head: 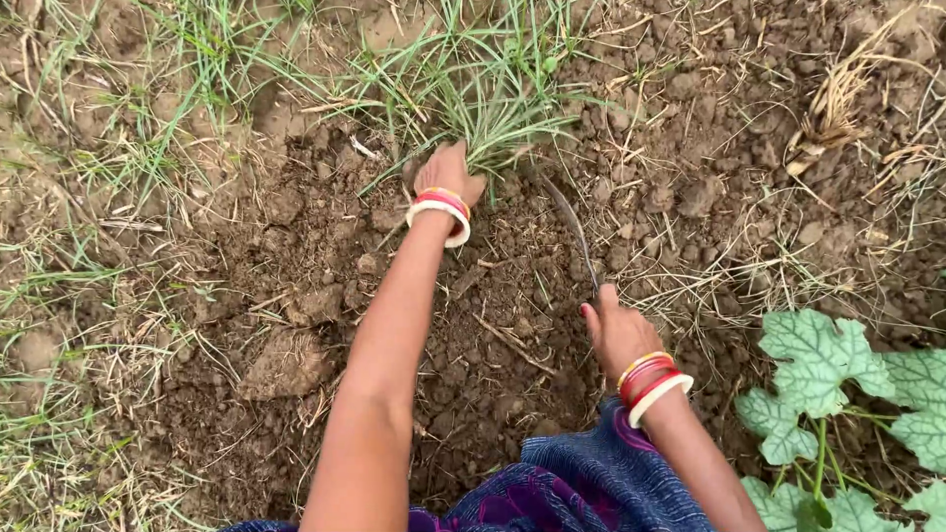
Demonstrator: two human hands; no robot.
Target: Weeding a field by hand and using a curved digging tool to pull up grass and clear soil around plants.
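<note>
Two bare hands are seen from above, stretched out over dug, crumbly soil. The left hand is closed around the base of a grass clump, its fingers buried among the green blades where they meet the ground, and red and white bangles are worn at its wrist. The right hand is closed around the handle of a sickle, whose thin, dark, curved blade is pointed away from the body, its tip lying just right of the gripped clump; whether the blade touches the stems cannot be told. Red, yellow and white bangles are worn on the right wrist as well. Between and below the two forearms, a fold of blue and purple cloth is seen at the lower edge. Loose brown clods are scattered over the turned earth near the left arm, with bits of dry straw mixed in. Thinner patches of grass are spread along the left side and across the top. Dry yellowed stalks are lying at the upper right, and a plant with broad, lobed, pale-veined leaves is seen in the lower right corner, well apart from the sickle.
</note>
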